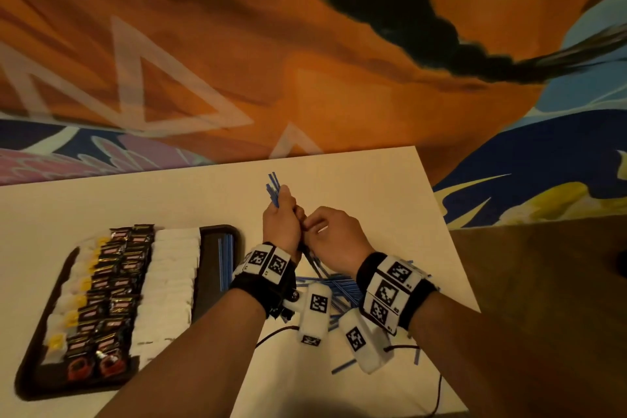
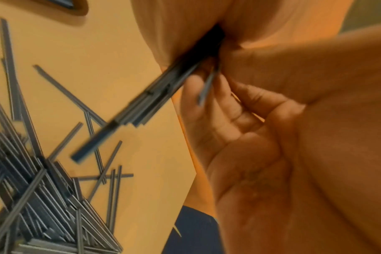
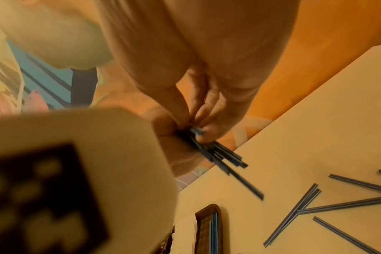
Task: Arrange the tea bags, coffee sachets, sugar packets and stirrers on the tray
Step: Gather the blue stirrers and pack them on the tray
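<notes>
Left hand [image 1: 281, 224] grips stirrer bundle [image 1: 273, 187]; right hand [image 1: 334, 236] pinches it. Square ends before laying at tray [image 1: 222, 229], 9 o'clock.

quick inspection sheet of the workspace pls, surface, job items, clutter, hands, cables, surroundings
surface: pale table, bare at its far side.
job's things: dark tray at left holds yellow-tagged tea bags, dark sachets, white packets and a few blue stirrers in rows.
clutter: loose stirrers piled and scattered on the table beside the tray.
hands: left hand grips a bundle of stirrers; right hand pinches one stirrer at that bundle.
cables: thin dark cable trails over the near table edge, from the wrist cameras.
surroundings: orange painted wall behind; brown floor at right.
</notes>
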{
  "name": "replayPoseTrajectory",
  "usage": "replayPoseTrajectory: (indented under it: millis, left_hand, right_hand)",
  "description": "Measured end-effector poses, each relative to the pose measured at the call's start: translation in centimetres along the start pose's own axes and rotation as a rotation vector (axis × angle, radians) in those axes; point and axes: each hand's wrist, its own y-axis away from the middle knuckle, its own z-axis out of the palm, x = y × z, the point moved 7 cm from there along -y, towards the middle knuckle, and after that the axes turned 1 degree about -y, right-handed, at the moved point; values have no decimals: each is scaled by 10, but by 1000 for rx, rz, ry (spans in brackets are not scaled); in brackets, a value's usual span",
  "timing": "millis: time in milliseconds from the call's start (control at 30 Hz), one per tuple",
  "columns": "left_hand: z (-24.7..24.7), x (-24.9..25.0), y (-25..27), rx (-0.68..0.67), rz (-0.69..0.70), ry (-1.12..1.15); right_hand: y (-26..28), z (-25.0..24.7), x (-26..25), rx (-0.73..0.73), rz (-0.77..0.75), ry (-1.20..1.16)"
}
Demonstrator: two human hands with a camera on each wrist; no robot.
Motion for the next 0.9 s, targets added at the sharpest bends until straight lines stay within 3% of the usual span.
replayPoseTrajectory:
  millis: [133, 233, 367, 467, 633, 900]
  left_hand:
    - [2, 1, 4, 6, -61, 196]
    - [-2, 7, 2, 12, -32, 257]
    - [-4, 18, 5, 12, 28, 230]
    - [2, 27, 15, -27, 74, 186]
    - [10, 33, 29, -136, 137, 116]
    - [-8, 39, 32, -141, 200, -110]
  right_hand:
    - [6, -10, 4, 19, -13, -6]
    - [9, -16, 27, 76, 98, -63]
    - [27, 8, 57, -130, 528, -640]
    - [35, 20, 52, -241, 647, -861]
    - [28, 21, 23, -267, 649, -1140]
    - [20, 33, -7, -355, 561, -1079]
